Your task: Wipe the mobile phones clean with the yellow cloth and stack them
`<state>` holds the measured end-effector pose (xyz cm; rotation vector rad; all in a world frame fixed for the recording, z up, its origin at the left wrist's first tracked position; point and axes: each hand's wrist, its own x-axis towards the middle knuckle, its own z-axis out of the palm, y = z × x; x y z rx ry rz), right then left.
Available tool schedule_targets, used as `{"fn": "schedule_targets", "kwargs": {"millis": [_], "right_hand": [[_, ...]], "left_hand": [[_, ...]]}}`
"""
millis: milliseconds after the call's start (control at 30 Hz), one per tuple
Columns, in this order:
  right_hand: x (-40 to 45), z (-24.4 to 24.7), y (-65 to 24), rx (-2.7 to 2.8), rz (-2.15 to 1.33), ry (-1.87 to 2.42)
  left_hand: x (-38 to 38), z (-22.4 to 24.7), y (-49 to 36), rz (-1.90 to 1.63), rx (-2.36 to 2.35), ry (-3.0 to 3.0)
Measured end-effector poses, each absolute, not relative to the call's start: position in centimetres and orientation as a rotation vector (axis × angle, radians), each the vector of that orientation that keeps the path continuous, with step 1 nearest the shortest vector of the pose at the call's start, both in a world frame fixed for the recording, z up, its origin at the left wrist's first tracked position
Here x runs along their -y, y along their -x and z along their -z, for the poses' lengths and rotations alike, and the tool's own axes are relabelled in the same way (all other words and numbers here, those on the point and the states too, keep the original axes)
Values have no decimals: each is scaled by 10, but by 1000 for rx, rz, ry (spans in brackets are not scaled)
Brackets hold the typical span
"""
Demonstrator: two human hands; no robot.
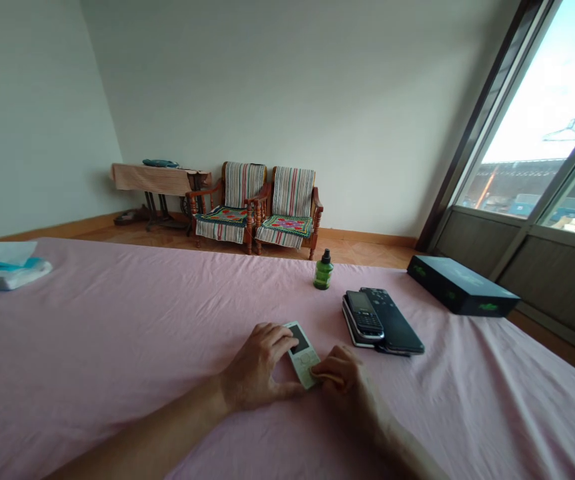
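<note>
We record the work as under way at the small white device (303, 360), which lies aslant on the pink cloth (167, 320), just below and right of the centre of the frame. Our left hand (250, 373) steadies it: the grip is partly spread, fingers at the upper part by the dark screen (298, 339), thumb by the lower end. Our right hand (350, 373) has its grip closed on a thin tan piece (333, 379), pinched between the fingers, its tip at the lower part of the device's face. We cannot tell whether that piece is folded cloth or a stiff tool. Status, as we judge it: device in place and held, contact made at the lower end; no finished result can be read from its face, so we count this item as partway along, share completed unknown. At right of centre, the keypad phone (366, 319) rests on a stack beside a larger dark device (398, 327); neither is in hand, and we cannot tell whether they have been handled. The green bottle (323, 273) stands upright above them to the left, black top on, untouched. The black box (460, 285) lies closed at the right; a white-and-blue pack (10, 275) sits at the left edge.
</note>
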<state>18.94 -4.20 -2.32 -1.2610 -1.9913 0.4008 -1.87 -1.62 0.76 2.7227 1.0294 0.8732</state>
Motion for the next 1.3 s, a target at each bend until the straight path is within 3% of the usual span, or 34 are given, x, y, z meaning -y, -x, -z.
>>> {"fn": "schedule_targets", "kwargs": {"millis": [800, 1033, 1300], "right_hand": [[51, 6, -185, 1880, -305, 1417], [45, -7, -189, 2118, -235, 1345], [31, 9, -191, 2066, -295, 1282]], "left_hand": [[18, 1, 22, -805, -917, -2632], [19, -1, 22, -792, -844, -2660], [18, 0, 22, -831, -888, -2638]]}}
